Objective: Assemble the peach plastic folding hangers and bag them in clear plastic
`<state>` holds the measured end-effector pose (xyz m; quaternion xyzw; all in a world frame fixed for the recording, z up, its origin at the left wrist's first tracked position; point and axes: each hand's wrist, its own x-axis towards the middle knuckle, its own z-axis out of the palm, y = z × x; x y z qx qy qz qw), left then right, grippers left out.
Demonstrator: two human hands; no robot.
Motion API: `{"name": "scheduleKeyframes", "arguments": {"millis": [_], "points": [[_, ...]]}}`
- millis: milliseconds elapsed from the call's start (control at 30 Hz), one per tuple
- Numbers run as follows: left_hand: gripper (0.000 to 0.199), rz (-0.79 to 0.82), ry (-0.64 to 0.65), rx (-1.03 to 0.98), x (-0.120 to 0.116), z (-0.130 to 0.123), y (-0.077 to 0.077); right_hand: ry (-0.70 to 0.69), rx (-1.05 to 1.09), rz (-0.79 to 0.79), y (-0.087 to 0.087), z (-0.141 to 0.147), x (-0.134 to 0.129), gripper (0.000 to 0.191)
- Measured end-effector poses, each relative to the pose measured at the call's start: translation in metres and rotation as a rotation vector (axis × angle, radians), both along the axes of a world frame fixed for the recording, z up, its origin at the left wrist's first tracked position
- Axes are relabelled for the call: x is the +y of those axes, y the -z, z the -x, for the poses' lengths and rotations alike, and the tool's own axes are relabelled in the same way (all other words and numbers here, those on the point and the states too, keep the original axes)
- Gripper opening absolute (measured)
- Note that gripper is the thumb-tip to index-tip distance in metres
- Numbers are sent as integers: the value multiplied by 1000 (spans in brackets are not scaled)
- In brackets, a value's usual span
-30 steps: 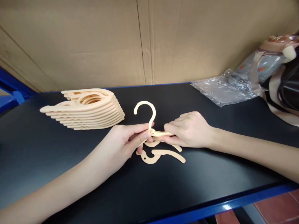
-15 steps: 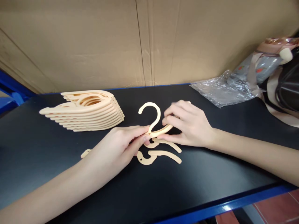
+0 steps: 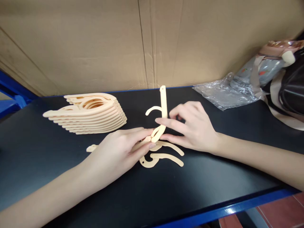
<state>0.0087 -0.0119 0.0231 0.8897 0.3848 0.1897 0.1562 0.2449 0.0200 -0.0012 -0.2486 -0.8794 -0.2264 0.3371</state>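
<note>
Near the middle of the black table, my left hand (image 3: 121, 147) pinches a cream plastic hanger (image 3: 163, 104) at its joint between thumb and fingers. One arm of this hanger points upward, with the curved hook showing behind it. My right hand (image 3: 194, 126) is at its right side, index finger touching the raised arm, fingers apart and the thumb near the joint. Beneath the hands lie cream hanger pieces (image 3: 167, 155), partly hidden by my left hand. A neat stack of folded cream hangers (image 3: 95, 110) sits at the left.
The black table (image 3: 201, 180) has a blue metal edge. A clear plastic bag (image 3: 225, 91) lies at the back right, beside a strapped bottle (image 3: 268, 63) and a dark bag (image 3: 293, 82). Cardboard (image 3: 95, 44) stands behind the table.
The hanger's right arm has swung up from pointing right to nearly upright. The fingers of my right hand have loosened and spread. My left hand keeps its pinch.
</note>
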Motion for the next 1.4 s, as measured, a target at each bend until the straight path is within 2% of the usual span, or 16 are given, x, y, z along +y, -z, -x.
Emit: {"name": "scheduleKeyframes", "arguments": {"millis": [100,167,300,367,433,533,767,1000,1400], "points": [[24,-122,26,42,-1,1,2,-103,-24,188,0,1,0,27],[27,-205,48,64,-2,1,3,-126,46,353,0,0,2,24],[27,-338,77,63,0,2,3,-24,276,646,-1,-2,9,12],[26,-338,84,86,4,3,3,9,386,791,0,-3,12,3],[28,-311,77,129,8,3,4,37,455,880,1,-5,14,8],[29,-289,67,147,14,5,7,97,453,887,3,-7,17,11],[32,-313,48,144,18,6,15,206,220,765,7,-7,20,21],[32,-451,52,219,17,4,13,233,83,683,9,-7,19,20],[49,-171,120,62,18,5,18,231,97,669,12,-9,22,21]]}}
